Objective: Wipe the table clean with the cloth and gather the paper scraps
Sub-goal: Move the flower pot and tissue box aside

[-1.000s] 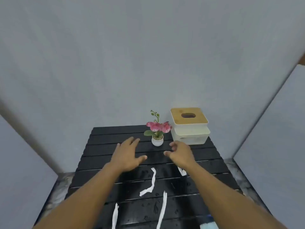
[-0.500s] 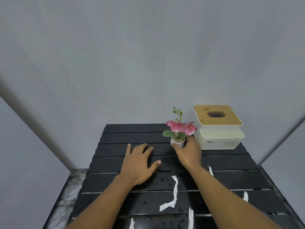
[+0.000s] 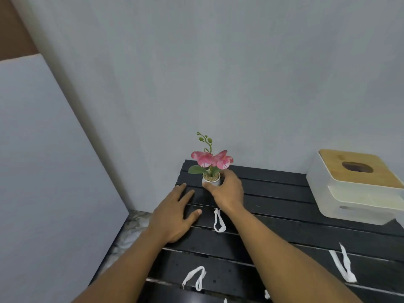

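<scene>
table (image 3: 284,193) corner: right hand (image 3: 227,193) seemingly grips flower pot (image 3: 211,181).

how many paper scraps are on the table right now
5 in view: one between the forearms, one at the near left, one at the right, and two tiny bits at the bottom edge. The arms may hide more.

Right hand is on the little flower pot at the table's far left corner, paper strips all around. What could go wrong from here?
1. The flower pot is top-heavy and near the table edge; set down carelessly by the right hand, it may tip off.
2. The paper strip beside the right wrist could be dragged along.
3. No cloth is in view, so wiping must wait.
</scene>
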`<state>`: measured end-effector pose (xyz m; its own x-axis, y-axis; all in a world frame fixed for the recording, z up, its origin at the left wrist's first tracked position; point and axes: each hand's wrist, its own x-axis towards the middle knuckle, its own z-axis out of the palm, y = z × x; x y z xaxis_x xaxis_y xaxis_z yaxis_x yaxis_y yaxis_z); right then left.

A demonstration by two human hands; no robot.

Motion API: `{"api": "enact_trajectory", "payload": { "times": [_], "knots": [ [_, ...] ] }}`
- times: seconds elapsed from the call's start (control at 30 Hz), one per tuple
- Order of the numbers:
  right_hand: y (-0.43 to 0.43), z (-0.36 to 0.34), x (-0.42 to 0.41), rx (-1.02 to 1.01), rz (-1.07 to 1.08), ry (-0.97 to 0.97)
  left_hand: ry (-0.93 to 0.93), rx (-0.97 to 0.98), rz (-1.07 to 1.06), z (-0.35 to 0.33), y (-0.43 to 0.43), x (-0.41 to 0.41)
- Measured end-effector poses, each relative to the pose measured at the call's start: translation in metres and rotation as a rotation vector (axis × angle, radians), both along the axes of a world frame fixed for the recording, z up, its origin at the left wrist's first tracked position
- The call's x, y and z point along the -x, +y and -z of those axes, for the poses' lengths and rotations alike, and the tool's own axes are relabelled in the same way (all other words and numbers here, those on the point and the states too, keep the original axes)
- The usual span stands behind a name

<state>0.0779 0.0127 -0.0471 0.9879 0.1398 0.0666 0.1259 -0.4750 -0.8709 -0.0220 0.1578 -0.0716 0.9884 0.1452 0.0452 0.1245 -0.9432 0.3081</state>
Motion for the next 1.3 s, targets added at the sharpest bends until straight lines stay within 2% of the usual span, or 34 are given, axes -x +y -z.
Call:
{"api": "enact_trajectory", "payload": {
  "times": [0.33,0.43,0.5,0.63,0.8,0.93,1.03,1.13,1.3],
  "knots": [
    [0.022,0.011,0.003,0.010,-0.044,-0.036,-0.059,0.048,-0.001,0.008,0.002,0.001],
    [0.005,0.005,0.007,0.040,-0.064,-0.025,-0.047,-0.032,-0.004,0.003,0.000,0.003],
    [-0.018,-0.002,0.009,0.059,-0.034,-0.040,-0.119,-0.073,-0.009,-0.005,-0.007,0.004],
    [-0.091,-0.026,0.009,0.092,0.035,-0.134,-0.256,0.045,0.114,-0.027,-0.051,-0.007],
    [-0.200,-0.063,-0.001,0.180,0.174,-0.317,-0.254,0.194,0.290,-0.055,-0.157,-0.052],
    [-0.285,-0.075,-0.015,0.323,0.255,-0.398,-0.149,0.319,0.330,-0.064,-0.237,-0.084],
    [-0.331,-0.065,-0.021,0.401,0.246,-0.249,-0.123,0.432,0.318,-0.060,-0.275,-0.098],
    [-0.354,-0.050,-0.022,0.311,0.155,-0.062,-0.125,0.509,0.311,-0.045,-0.291,-0.107],
    [-0.359,-0.035,-0.018,0.260,0.143,-0.114,-0.195,0.635,0.312,-0.029,-0.302,-0.112]
  ]
}}
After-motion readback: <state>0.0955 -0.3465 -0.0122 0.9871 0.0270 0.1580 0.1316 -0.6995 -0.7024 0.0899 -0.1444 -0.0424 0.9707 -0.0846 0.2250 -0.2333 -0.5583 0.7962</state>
